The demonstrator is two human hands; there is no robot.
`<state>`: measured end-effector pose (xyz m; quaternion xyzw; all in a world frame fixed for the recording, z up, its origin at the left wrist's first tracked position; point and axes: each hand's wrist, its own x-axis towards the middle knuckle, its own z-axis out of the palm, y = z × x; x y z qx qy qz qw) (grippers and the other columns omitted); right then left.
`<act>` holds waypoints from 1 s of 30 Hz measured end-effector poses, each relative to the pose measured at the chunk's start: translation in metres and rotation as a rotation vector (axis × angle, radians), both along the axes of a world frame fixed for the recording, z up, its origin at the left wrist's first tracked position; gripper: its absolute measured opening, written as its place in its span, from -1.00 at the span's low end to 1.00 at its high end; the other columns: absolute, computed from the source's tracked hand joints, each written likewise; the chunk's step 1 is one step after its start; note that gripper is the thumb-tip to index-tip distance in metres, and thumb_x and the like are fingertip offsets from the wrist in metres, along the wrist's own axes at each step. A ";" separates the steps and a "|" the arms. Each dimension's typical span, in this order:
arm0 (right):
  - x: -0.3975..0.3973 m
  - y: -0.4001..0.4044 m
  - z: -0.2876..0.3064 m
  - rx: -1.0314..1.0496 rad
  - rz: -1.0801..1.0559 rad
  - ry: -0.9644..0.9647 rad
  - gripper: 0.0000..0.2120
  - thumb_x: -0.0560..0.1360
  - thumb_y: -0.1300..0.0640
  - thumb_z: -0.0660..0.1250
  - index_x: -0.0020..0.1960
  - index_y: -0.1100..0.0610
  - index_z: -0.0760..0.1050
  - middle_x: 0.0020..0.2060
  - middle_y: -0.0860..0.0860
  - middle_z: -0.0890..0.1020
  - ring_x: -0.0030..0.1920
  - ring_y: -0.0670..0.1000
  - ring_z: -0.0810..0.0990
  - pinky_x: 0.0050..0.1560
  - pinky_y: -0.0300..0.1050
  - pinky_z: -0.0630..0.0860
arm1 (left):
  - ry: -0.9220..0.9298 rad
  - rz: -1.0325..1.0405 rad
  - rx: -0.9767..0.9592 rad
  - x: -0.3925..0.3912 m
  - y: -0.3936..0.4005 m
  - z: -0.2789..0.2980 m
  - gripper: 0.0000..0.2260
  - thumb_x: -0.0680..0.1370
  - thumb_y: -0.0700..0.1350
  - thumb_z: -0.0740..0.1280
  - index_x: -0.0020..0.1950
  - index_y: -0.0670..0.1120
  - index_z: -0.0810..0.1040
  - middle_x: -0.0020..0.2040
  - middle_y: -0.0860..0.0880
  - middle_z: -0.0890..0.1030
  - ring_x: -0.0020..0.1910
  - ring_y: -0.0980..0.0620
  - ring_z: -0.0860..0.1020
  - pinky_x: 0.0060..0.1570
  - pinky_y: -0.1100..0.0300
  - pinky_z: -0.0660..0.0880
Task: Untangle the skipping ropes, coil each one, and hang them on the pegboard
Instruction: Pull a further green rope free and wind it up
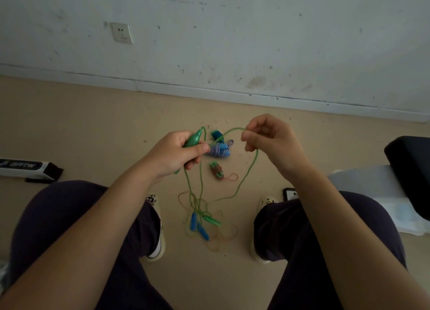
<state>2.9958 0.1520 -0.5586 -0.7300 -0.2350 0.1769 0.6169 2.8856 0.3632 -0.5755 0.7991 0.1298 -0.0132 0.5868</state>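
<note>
The left hand [179, 153] grips a green teardrop-shaped plastic handle [193, 140], fingers curled round it. The right hand [267, 139] pinches the thin green rope [252, 167] where it arcs across between the two hands. From both hands the rope hangs downward toward a tangled heap on the beige floor [81, 128], between the person's shoes, where blue handles [196, 226] and a second green handle [212, 220] lie knotted with pale orange cord [223, 238]. Two coiled bundles [218, 150] lie on the floor beyond. No pegboard is in view.

Green handle [193, 140] smooth glossy plastic; green rope [252, 167] matt cord; floor [81, 123] smooth, matt.
</note>
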 end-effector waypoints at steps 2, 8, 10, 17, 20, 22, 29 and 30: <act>-0.006 0.004 -0.002 0.000 0.109 0.068 -0.82 0.44 0.32 0.46 -0.01 0.26 0.52 -0.24 0.12 0.64 -0.31 0.03 0.60 -0.23 -0.17 0.58 | -0.026 -0.042 -0.045 -0.001 -0.006 0.000 -0.90 0.59 -0.14 0.37 -0.08 -0.15 0.57 -0.39 0.05 0.54 -0.43 0.08 0.45 -0.31 0.19 0.43; -0.022 0.020 -0.015 -0.086 0.233 0.024 -0.82 0.43 0.34 0.48 -0.13 0.21 0.47 -0.30 0.08 0.59 -0.36 -0.04 0.52 -0.36 -0.24 0.45 | -0.051 -0.093 -0.146 -0.001 -0.020 0.003 -0.91 0.59 -0.16 0.36 -0.07 -0.16 0.57 -0.35 -0.01 0.57 -0.42 0.05 0.47 -0.31 0.20 0.45; -0.020 0.018 -0.011 -0.040 0.188 -0.016 -0.79 0.44 0.35 0.46 -0.18 0.19 0.43 -0.32 0.13 0.55 -0.40 -0.09 0.48 -0.37 -0.28 0.43 | -0.068 -0.087 -0.198 0.000 -0.018 0.005 -0.92 0.59 -0.17 0.35 -0.07 -0.16 0.59 -0.31 -0.03 0.60 -0.39 0.04 0.49 -0.30 0.21 0.48; -0.005 -0.001 0.005 0.141 -0.049 0.036 -0.85 0.48 0.27 0.42 -0.15 0.19 0.44 -0.34 0.07 0.59 -0.35 0.01 0.54 -0.23 -0.13 0.55 | -0.014 -0.013 -0.083 -0.001 0.003 0.003 -0.78 0.59 -0.11 0.37 0.01 -0.29 0.59 -0.37 0.02 0.55 -0.38 0.06 0.47 -0.28 0.22 0.47; -0.007 0.000 0.005 0.062 0.050 0.045 -0.82 0.45 0.30 0.44 -0.01 0.30 0.49 -0.25 0.15 0.61 -0.31 0.06 0.56 -0.19 -0.07 0.57 | -0.030 -0.001 -0.098 -0.002 0.000 0.002 -0.72 0.59 -0.12 0.36 0.02 -0.38 0.54 -0.41 0.03 0.50 -0.44 0.08 0.42 -0.35 0.27 0.41; -0.013 0.007 0.000 0.028 0.159 0.084 -0.78 0.43 0.31 0.47 0.03 0.26 0.52 -0.24 0.16 0.63 -0.34 0.07 0.55 -0.26 -0.08 0.55 | -0.028 -0.035 -0.118 -0.002 -0.006 0.001 -0.70 0.59 -0.12 0.37 0.02 -0.40 0.53 -0.41 0.03 0.50 -0.45 0.09 0.41 -0.38 0.29 0.41; -0.024 0.019 -0.009 -0.146 0.196 -0.060 -0.92 0.50 0.22 0.43 -0.09 0.18 0.53 -0.32 0.15 0.55 -0.35 -0.03 0.46 -0.31 -0.21 0.40 | -0.004 -0.120 -0.130 -0.003 -0.010 0.004 -0.68 0.59 -0.09 0.35 0.05 -0.39 0.54 -0.37 -0.01 0.54 -0.42 0.07 0.44 -0.30 0.28 0.44; -0.022 0.017 -0.008 -0.137 0.162 -0.089 -0.94 0.53 0.23 0.39 -0.09 0.17 0.52 -0.35 0.06 0.52 -0.39 -0.12 0.42 -0.33 -0.28 0.37 | 0.002 -0.111 -0.126 -0.003 -0.008 0.004 -0.68 0.59 -0.10 0.35 0.07 -0.40 0.54 -0.36 -0.02 0.54 -0.42 0.06 0.44 -0.31 0.29 0.44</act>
